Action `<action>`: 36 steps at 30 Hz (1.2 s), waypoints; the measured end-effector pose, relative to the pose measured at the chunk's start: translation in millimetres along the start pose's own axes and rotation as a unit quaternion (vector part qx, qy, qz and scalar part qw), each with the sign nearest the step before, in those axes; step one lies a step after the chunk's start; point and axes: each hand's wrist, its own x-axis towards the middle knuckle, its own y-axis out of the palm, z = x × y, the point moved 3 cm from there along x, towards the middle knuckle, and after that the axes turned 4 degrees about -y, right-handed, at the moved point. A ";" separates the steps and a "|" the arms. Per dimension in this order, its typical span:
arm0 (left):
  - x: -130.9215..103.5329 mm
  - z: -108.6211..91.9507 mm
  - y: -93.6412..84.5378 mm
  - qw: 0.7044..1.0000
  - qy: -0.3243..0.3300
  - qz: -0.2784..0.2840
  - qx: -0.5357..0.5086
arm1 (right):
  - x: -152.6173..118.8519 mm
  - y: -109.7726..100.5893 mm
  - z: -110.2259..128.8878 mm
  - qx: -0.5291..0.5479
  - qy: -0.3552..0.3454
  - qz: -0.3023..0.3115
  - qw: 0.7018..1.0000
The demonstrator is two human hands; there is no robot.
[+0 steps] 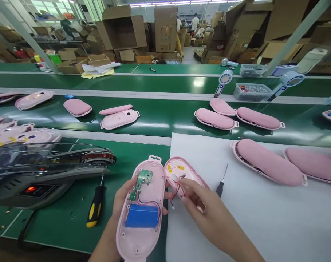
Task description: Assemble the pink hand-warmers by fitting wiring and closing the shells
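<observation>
My left hand (124,196) is wrapped around a long pink plastic housing half (139,238). Its open inside faces me, showing a green circuit board (145,177) and a blue battery pack (142,215) joined by thin red and black wires. Beside its right edge leans the matching pink cover (191,171), with yellow tape patches inside. My right hand (202,205) is over that cover, fingers closed on its red and black wires (178,190); a small white connector dangles from them. Whether the right fingers also grip the cover's edge is hard to see.
A black-and-yellow screwdriver (94,207) lies left, by a grey machine (45,182) with a clear lid. Another screwdriver (221,183) rests on the white sheet (236,229), near closed pink units (271,162). More pink units (217,119) lie on the green conveyor (165,116); cartons stand behind.
</observation>
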 end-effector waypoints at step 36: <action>3.3 -1.5 -7.5 1.000 -0.012 0.007 -0.008 | 25.7 -29.2 15.2 -0.226 -0.109 0.191 0.949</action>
